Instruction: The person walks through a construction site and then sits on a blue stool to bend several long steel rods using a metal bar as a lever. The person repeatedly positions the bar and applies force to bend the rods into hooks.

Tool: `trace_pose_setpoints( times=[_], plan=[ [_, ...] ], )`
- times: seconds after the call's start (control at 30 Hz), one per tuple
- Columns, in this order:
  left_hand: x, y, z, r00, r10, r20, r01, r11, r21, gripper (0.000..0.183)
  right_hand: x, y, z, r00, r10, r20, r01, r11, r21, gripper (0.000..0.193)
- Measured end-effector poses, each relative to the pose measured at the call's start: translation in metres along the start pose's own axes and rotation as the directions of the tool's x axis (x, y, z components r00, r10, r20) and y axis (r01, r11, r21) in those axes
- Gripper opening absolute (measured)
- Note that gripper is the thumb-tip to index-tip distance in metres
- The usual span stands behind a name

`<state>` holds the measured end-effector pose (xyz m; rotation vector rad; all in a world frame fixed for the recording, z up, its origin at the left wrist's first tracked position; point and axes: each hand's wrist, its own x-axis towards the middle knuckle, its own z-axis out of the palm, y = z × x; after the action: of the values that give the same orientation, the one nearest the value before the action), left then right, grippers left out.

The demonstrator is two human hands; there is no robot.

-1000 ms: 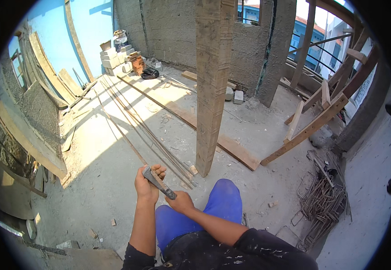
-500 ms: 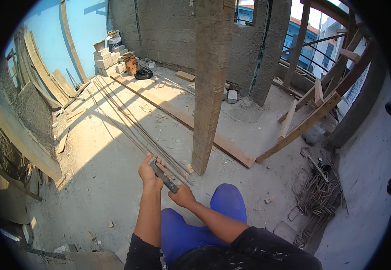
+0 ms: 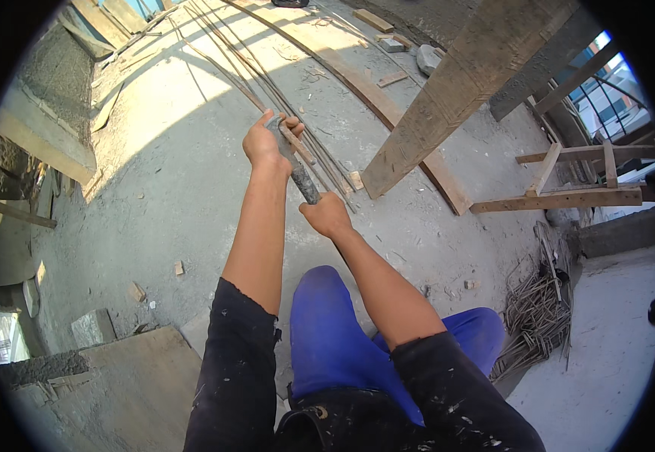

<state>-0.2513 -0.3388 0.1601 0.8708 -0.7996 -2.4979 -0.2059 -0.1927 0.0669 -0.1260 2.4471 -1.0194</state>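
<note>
Tool with a dark grip (image 3: 304, 178) slants at eleven o'clock from centre, where we see the left hand (image 3: 265, 145) curled round its upper end and the right hand (image 3: 328, 215) closed round its lower, presumably spaced for steady leverage, near slender metal rods (image 3: 327, 162).

Left hand (image 3: 267, 145), right hand (image 3: 329, 216) now farther forward.

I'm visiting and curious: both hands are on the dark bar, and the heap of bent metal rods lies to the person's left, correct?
No: the heap of bent rods lies to the person's right, in the head view. The left hand and right hand are on the dark bar.
</note>
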Motion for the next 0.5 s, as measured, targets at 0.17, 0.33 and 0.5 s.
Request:
trace_pose_setpoints(
  times=[0.17, 0.33, 0.5],
  plan=[
    [0.058, -0.034, -0.058, 0.989, -0.133, -0.071, 0.137, 0.989, 0.056, 0.022, 0.010, 0.029, 0.054, 0.986, 0.169, 0.004, -0.167, 0.978, -0.122, 0.034],
    [0.097, -0.073, -0.106, 0.985, -0.138, -0.107, 0.145, 0.988, 0.056, 0.025, 0.029, 0.069, 0.097, 0.993, 0.099, -0.071, -0.106, 0.988, -0.110, 0.033],
    [0.102, -0.086, -0.092, 0.986, -0.127, -0.110, 0.139, 0.985, 0.106, 0.025, 0.036, 0.080, 0.086, 0.991, 0.105, -0.078, -0.109, 0.993, -0.044, 0.033]
  ],
)
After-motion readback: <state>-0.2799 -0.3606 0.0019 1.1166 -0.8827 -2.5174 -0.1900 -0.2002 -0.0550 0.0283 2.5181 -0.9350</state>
